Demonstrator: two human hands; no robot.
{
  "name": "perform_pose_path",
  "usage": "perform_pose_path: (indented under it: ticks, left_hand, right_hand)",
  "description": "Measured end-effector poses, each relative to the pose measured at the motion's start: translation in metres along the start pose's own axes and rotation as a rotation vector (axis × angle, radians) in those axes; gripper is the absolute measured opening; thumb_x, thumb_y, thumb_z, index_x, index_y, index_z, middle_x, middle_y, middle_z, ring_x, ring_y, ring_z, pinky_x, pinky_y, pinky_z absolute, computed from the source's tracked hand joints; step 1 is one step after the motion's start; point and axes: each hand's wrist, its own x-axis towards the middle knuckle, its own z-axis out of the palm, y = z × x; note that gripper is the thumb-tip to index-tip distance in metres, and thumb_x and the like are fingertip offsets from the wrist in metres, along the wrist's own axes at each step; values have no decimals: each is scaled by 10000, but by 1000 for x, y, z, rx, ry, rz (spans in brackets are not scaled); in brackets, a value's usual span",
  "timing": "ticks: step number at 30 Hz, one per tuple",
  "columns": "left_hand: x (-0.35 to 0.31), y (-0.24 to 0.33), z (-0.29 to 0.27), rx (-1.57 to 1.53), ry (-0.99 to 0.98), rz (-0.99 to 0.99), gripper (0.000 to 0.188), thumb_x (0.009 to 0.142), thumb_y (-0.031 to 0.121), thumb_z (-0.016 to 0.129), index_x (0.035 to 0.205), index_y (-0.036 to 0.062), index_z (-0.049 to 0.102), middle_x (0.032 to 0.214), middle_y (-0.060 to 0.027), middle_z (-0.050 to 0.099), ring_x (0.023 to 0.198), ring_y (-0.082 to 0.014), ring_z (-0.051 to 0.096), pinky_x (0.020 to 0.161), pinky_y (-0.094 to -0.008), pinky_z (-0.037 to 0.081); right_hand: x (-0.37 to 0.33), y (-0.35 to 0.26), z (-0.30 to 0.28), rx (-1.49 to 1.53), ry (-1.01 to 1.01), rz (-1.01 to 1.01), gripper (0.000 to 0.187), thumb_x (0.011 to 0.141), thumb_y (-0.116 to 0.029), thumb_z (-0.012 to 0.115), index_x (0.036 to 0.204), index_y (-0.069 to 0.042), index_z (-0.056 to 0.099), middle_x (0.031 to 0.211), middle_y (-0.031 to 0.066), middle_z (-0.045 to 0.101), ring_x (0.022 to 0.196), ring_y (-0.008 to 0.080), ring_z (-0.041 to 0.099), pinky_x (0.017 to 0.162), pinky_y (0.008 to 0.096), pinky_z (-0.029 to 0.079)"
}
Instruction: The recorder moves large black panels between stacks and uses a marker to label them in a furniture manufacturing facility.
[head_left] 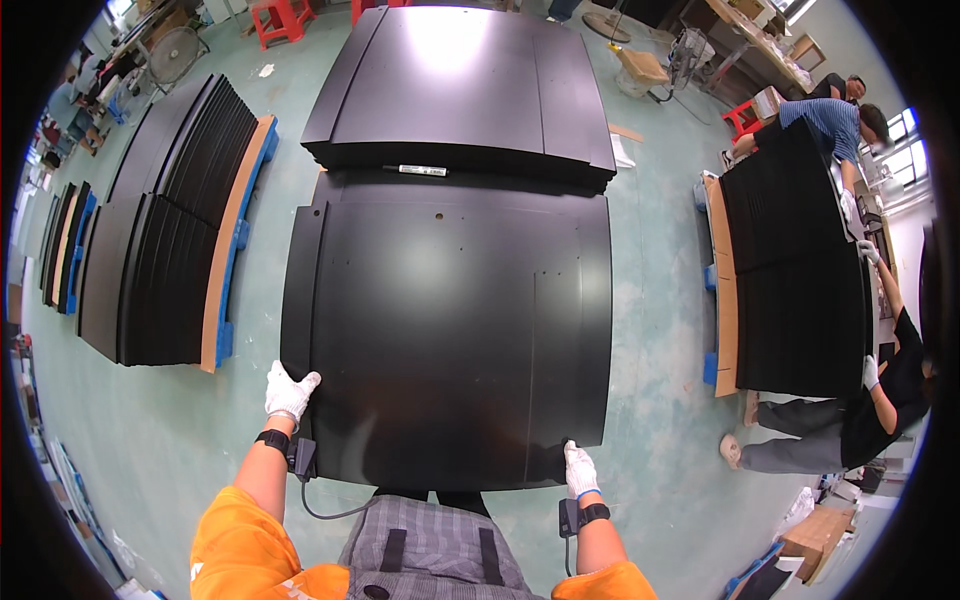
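Observation:
In front of me is a large black panel with a few small holes and a thin groove along its right side. My left hand, in a white glove, closes on its left edge near the front. At its near right corner my right hand, gloved too, grips the edge, with the fingers partly hidden. Beyond it, a stack of similar black panels rises higher. A black marker pen with a white label lies by that stack's near edge.
On the left, a stack of black panels rests on a blue pallet. Another tall stack stands to the right, where co-workers in white gloves handle its far side. A red stool and a fan are farther back.

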Motion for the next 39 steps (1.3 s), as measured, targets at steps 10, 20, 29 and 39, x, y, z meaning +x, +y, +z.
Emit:
perform_pose_path:
  ticks: [10,20,29,39]
  left_hand:
    - [-17,-12,21,98,76,-24,961,704,500,742,1396,-15,320,1327,-251,444,1221,-382,455,1019,-420,394]
    - [-27,0,29,156,99,22,928,734,518,706,1385,-33,340,1298,-264,463,1195,-390,478,995,-426,412]
    - [-52,2,33,142,78,46,956,743,490,701,1420,-27,265,1332,-277,429,1223,-389,452,1028,-426,380]
    - [-77,7,54,57,0,122,989,761,448,704,1459,0,167,1421,-211,356,1259,-363,407,1044,-429,357]
  right_hand:
    - [1,24,-2,-32,-50,-42,679,940,-556,338,1121,46,596,1143,284,578,1136,419,496,977,432,379]
    - [14,15,-32,222,-119,191,757,951,-585,315,1283,73,488,1278,222,542,1206,298,489,1014,335,345]
    - [37,59,-42,430,-185,287,852,900,-700,278,1223,33,569,1197,122,612,1052,183,585,885,240,418]
    - [10,32,-65,502,-193,13,557,928,-462,505,1180,29,584,1123,125,636,984,217,625,834,329,513]
